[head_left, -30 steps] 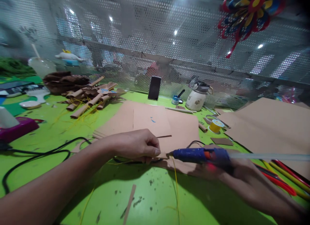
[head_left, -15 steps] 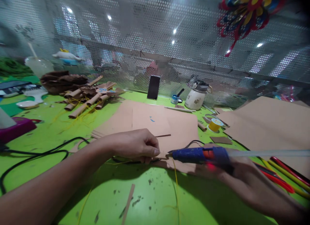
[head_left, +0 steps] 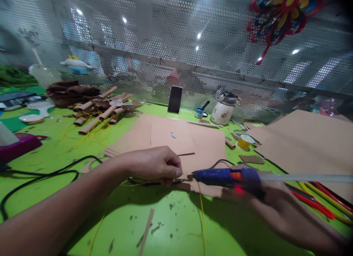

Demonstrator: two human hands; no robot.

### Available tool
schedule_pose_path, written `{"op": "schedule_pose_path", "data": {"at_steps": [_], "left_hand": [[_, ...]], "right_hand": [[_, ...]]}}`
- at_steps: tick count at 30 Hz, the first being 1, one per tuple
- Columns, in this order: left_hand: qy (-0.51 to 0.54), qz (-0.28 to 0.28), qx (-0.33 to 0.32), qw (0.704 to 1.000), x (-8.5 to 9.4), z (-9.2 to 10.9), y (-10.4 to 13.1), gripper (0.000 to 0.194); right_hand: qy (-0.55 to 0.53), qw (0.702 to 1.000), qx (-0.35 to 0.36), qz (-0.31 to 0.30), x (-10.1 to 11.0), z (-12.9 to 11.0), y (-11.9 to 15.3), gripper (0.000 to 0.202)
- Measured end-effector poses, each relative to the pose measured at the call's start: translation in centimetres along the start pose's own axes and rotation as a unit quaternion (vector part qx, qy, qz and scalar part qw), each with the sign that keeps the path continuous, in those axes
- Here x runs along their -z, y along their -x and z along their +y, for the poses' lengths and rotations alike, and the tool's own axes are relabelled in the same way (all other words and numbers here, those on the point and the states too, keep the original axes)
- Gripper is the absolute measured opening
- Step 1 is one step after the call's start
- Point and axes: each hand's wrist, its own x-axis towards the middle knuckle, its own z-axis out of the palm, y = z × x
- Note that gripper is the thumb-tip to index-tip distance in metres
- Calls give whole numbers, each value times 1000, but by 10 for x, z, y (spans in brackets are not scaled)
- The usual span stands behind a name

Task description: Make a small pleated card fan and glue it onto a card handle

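Note:
My right hand (head_left: 275,202) grips a blue hot glue gun (head_left: 216,177). A long clear glue stick (head_left: 306,178) juts from its back, and a red light glows on its side. The nozzle points left, close to the fingertips of my left hand (head_left: 154,163). That hand is closed in a pinch over the near edge of the brown paper sheets (head_left: 209,142); what its fingers hold is too small to make out. Yellow thread (head_left: 202,208) hangs below the nozzle onto the green table (head_left: 165,237).
Rolled brown paper pieces (head_left: 96,120) tied with yellow thread lie at left, near a black cable (head_left: 49,173). A phone (head_left: 175,99), a blue jar (head_left: 199,112) and a white bottle (head_left: 222,110) stand behind. At right are a yellow thread spool (head_left: 245,142), large brown paper (head_left: 311,145) and pliers (head_left: 314,204).
Both hands stay almost where they were. The glue gun has shifted very slightly left, its nozzle still near the left fingertips.

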Motion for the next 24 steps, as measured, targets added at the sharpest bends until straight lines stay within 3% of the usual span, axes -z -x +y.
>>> {"op": "schedule_pose_path", "data": {"at_steps": [24], "left_hand": [[1, 7, 9, 1000, 0, -1, 0, 22]], "right_hand": [[-34, 999, 14, -13, 2, 3, -3, 27]]}}
